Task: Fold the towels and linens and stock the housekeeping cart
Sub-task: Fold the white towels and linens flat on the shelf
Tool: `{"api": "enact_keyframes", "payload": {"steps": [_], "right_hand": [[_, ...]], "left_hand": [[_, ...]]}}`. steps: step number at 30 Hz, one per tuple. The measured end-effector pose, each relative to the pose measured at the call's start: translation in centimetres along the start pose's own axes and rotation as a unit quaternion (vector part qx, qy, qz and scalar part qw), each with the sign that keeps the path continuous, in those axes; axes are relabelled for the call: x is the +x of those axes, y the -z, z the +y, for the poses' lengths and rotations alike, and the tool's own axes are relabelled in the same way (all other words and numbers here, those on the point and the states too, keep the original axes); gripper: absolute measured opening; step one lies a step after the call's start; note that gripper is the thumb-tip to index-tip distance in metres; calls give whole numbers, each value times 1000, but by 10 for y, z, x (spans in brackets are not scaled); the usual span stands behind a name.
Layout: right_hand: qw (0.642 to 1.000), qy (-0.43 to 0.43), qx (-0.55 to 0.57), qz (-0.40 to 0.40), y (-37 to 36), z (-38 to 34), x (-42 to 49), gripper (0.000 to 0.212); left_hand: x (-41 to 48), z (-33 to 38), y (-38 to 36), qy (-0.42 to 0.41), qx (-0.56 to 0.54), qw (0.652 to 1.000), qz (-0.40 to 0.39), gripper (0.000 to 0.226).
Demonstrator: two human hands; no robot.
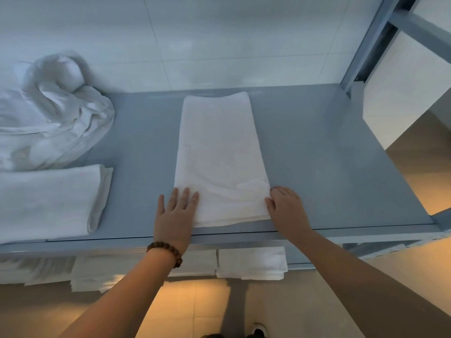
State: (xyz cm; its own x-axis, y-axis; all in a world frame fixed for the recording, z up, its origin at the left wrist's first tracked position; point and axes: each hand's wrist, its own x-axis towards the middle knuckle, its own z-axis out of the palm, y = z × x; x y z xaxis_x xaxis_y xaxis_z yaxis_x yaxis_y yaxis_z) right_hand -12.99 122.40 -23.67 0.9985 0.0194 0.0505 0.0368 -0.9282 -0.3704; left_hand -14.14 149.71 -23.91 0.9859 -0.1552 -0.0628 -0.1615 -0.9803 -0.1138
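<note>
A white towel (219, 152), folded into a long strip, lies on the grey-blue shelf (329, 167), running from the wall toward me. My left hand (174, 215) lies flat with straight fingers on the towel's near left corner. My right hand (285, 206) is at the near right corner, fingers bent against the towel's edge; whether it pinches the cloth is unclear. A folded white towel (48, 203) sits at the shelf's left front. Behind it lies a crumpled heap of white linen (48, 118).
Stacks of folded white towels (251, 263) fill the lower shelf below the front edge. A metal upright (366, 45) frames the shelf's right rear corner. A tiled wall stands behind. My shoe (258, 330) shows on the tiled floor.
</note>
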Motion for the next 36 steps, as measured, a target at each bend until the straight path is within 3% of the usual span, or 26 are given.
{"api": "enact_keyframes", "payload": {"steps": [6, 11, 18, 24, 26, 29, 32, 36], "right_hand": [[1000, 10, -3, -9, -1, -5, -6, 29], [999, 24, 41, -23, 2, -9, -20, 15], [993, 42, 103, -34, -4, -34, -40, 27], [972, 89, 185, -114, -5, -38, -39, 22], [975, 64, 196, -85, 0, -31, -21, 11], [982, -15, 185, -35, 4, -23, 16, 15], [967, -92, 231, -62, -2, -24, 52, 20], [957, -131, 256, -41, -11, -30, 76, 27]], "left_hand": [[-5, -6, -6, -24, -19, 999, -37, 73], [-12, -11, -6, -3, -5, 998, -59, 69], [-13, 45, 7, -13, -49, 997, -56, 78], [-17, 25, 4, 1, -18, 999, -40, 82], [-24, 24, 0, -34, -29, 999, -20, 84], [-35, 38, 2, -118, -40, 992, -1, 83], [-37, 49, 3, -122, -60, 991, -9, 75], [-34, 50, 1, -119, -50, 992, -13, 68]]}}
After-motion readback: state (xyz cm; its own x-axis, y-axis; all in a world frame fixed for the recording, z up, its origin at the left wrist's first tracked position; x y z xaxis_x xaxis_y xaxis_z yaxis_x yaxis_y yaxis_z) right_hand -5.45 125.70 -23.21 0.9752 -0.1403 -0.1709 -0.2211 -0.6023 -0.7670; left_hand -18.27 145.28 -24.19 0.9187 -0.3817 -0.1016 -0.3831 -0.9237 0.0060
